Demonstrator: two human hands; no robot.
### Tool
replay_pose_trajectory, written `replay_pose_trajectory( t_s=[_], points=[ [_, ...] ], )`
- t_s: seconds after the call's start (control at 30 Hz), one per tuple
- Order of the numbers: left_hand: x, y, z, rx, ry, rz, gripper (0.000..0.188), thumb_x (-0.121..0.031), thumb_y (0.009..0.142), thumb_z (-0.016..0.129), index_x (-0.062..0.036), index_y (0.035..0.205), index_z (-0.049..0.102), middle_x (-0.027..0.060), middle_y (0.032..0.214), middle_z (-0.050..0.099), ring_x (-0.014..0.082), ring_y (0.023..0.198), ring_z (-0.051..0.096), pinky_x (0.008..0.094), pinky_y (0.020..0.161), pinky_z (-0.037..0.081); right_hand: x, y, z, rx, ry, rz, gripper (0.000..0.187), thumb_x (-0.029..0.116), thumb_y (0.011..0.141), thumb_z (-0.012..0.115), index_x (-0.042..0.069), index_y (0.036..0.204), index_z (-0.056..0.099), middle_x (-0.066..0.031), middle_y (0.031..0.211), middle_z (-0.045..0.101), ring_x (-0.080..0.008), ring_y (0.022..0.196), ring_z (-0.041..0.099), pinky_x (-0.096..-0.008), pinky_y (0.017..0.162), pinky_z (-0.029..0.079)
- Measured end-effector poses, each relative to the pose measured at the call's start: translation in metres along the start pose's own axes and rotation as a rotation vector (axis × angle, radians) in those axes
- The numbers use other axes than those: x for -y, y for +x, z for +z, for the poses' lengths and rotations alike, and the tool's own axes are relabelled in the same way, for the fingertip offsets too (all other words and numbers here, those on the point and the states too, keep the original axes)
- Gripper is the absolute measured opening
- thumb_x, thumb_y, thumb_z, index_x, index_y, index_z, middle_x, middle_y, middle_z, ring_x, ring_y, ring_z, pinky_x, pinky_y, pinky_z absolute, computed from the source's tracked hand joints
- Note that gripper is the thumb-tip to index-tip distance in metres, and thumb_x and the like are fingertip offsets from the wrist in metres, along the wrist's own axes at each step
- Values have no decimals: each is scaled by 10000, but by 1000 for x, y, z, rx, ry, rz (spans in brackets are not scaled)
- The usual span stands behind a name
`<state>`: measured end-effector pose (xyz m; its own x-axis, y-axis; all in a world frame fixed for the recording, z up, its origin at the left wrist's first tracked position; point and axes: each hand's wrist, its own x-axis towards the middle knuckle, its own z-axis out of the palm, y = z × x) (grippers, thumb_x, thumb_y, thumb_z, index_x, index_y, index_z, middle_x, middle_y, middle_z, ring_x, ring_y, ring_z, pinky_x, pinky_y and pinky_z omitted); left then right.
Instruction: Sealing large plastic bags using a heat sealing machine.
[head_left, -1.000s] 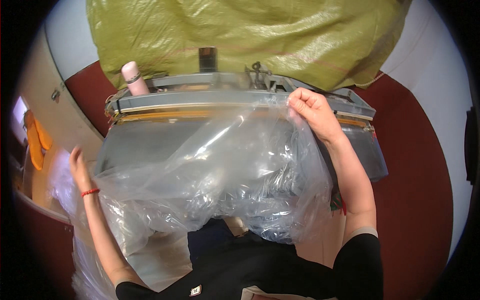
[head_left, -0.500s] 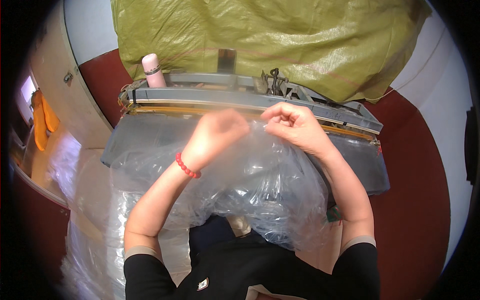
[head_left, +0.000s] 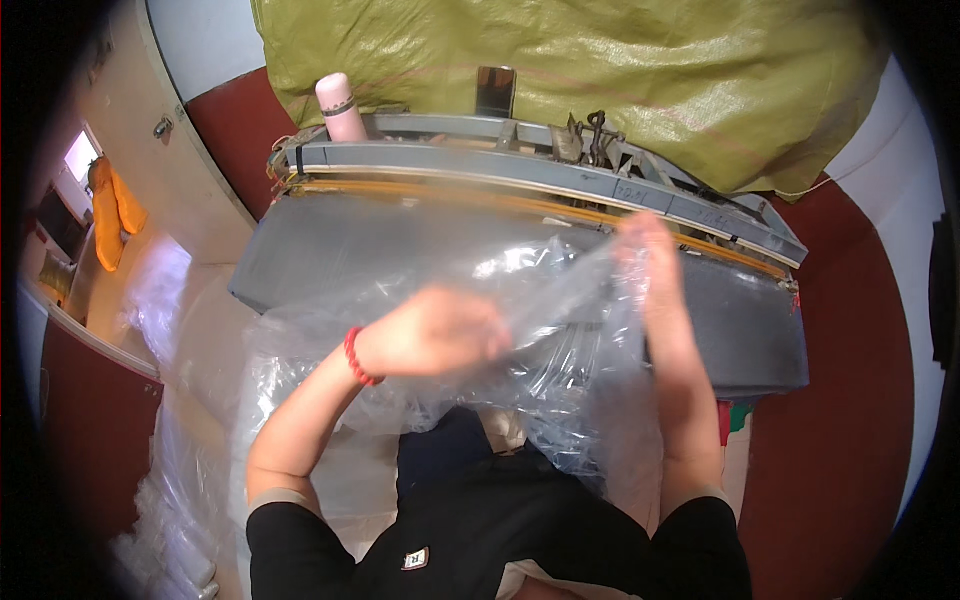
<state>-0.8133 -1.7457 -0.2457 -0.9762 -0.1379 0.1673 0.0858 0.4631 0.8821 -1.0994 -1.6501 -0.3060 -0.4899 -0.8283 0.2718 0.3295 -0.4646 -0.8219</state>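
Observation:
A large sheet of clear plastic film, thin and crinkled, spreads over my lap and the near side of a dark grey work surface. My right hand is raised near the orange strip, closed on a gathered edge of the film, which hangs below it. Lower and to the left, my left hand, with a red bead bracelet at the wrist, is smeared by motion. Its fingers look closed on the film, and a fold stretches from them up to my right hand. Whether the film is a bag or a sheet cannot be made out.
Beyond the dark surface runs a long grey metal bar with an orange strip beneath it. Behind it stand a pink bottle and a metal clamp. A yellow-green woven sheet covers the back. More film trails down left.
My hands have moved apart: the left came down toward me, the right went to the right, drawing the film between them. The whole view has shifted slightly.

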Motion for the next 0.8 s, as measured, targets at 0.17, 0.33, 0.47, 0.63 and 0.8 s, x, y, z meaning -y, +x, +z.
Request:
replay_pose_trajectory(
  t_s=[0.17,0.33,0.47,0.63,0.8],
  points=[
    [40,-78,15,318,-1,-176,213,13,670,461,-10,848,577,112,759,553,238,739,542,327,648,427,82,-90,-240,-880,-634,-247,290,229,844,487,37,1059,526,-64,921,550,-165,863,526,-312,751,437],
    [129,-204,9,468,227,-618,211,-155,731,567,-119,936,600,115,830,607,269,766,578,344,686,451,205,-305,-354,-1520,-1242,-533,280,184,835,479,-14,999,589,-111,1004,594,-215,882,566,-326,781,452],
    [197,-325,-75,911,839,-1206,424,-280,614,659,-136,1010,611,110,944,619,285,916,569,371,814,446,259,-361,-363,-1718,-1612,-367,294,231,853,499,-14,982,596,-132,983,606,-199,879,575,-309,793,445],
    [112,-310,-260,-287,1372,-1505,281,-227,793,483,-19,925,618,174,963,603,331,907,576,418,771,449,244,-279,-377,-972,-1758,-94,298,279,866,501,-12,887,563,-53,737,544,-124,701,473,-263,680,406],
    [37,-164,-261,-1580,1561,10,206,-173,787,578,-45,949,571,121,872,588,282,765,566,370,707,446,196,-201,-417,-1035,-1768,-58,348,322,868,465,-11,831,559,-135,739,588,-218,663,516,-335,649,416]
  ],
)
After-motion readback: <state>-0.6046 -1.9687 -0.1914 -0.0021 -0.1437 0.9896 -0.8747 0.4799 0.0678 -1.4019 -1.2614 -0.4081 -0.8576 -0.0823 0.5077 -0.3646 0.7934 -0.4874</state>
